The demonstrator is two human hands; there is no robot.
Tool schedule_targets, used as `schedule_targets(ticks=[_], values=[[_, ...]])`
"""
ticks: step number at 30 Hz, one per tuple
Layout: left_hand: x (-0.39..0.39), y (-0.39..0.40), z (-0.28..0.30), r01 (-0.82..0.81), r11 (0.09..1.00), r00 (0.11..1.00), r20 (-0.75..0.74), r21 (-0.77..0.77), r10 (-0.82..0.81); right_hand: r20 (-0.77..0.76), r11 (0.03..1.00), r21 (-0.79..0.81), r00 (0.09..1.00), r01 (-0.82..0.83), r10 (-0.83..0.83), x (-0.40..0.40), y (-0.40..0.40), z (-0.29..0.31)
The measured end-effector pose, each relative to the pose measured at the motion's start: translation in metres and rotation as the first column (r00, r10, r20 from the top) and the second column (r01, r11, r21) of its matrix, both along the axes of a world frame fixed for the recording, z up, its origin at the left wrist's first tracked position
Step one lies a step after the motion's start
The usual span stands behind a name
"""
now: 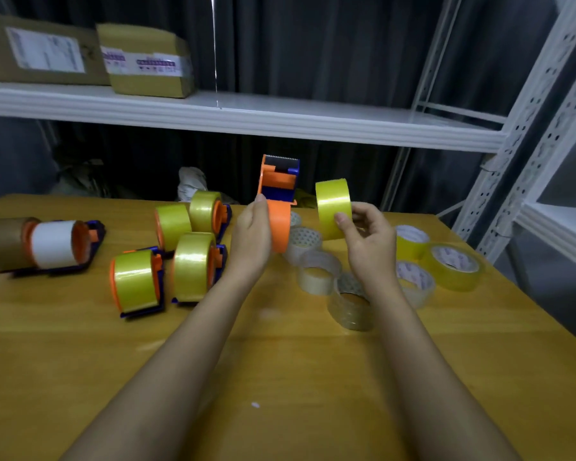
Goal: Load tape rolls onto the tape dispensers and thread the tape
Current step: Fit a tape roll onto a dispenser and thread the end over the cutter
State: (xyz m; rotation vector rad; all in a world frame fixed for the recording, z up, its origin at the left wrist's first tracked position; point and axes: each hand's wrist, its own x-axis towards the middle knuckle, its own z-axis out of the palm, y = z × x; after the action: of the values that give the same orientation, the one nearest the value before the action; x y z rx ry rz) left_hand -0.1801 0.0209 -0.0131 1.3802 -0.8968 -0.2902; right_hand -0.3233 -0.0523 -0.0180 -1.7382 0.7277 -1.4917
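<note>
Stockroom or packing room, by the look of it. White slotted-steel shelving [526, 134] ahead of me and to my right; two taped cardboard parcels [80, 54] with printed labels on the shelf. Dark curtain behind. My wooden counter [313, 377] crowded with packing-tape rolls [453, 267] and loaded dispensers [137, 281]

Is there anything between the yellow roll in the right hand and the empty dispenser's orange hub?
No. In the head view the yellow roll and the orange hub are apart with only open air between; clear rolls lie on the table below.
</note>
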Motion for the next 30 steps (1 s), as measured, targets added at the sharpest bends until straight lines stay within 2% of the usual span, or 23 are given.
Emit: schedule_targets(ticks=[6,9,11,15,21,24,27,30], values=[[0.001,0.029,-0.014,0.006,1.0,0.999,0.04,-0.019,-0.005,0.133,0.981,0.076,0.977,-0.178,0.167,0.028,0.03,-0.02],[0.003,0.036,-0.027,0.035,0.999,0.999,0.023,-0.017,-0.035,0.219,0.911,0.225,0.929,-0.346,0.299,0.038,0.039,-0.041],[0.005,0.041,-0.037,0.042,0.999,0.999,-0.01,-0.023,-0.043,0.226,0.863,0.266,0.898,-0.43,0.378,0.041,0.041,-0.052],[0.005,0.046,-0.054,0.06,0.998,0.995,-0.073,0.0,-0.06,0.168,0.85,0.226,0.878,-0.477,0.448,0.042,0.044,-0.059],[0.006,0.045,-0.058,0.09,0.996,0.986,-0.141,-0.017,-0.091,0.086,0.87,0.169,0.886,-0.463,0.455,0.044,0.044,-0.065],[0.008,0.046,-0.059,0.091,0.996,0.977,-0.191,-0.027,-0.094,0.101,0.885,0.174,0.902,-0.432,0.421,0.046,0.045,-0.066],[0.007,0.049,-0.058,0.115,0.993,0.974,-0.196,-0.015,-0.115,-0.029,0.921,0.128,0.926,-0.369,0.375,0.044,0.045,-0.068],[0.004,0.053,-0.057,0.127,0.992,0.988,-0.082,-0.002,-0.127,-0.186,0.93,0.027,0.912,-0.366,0.365,0.043,0.047,-0.071]])
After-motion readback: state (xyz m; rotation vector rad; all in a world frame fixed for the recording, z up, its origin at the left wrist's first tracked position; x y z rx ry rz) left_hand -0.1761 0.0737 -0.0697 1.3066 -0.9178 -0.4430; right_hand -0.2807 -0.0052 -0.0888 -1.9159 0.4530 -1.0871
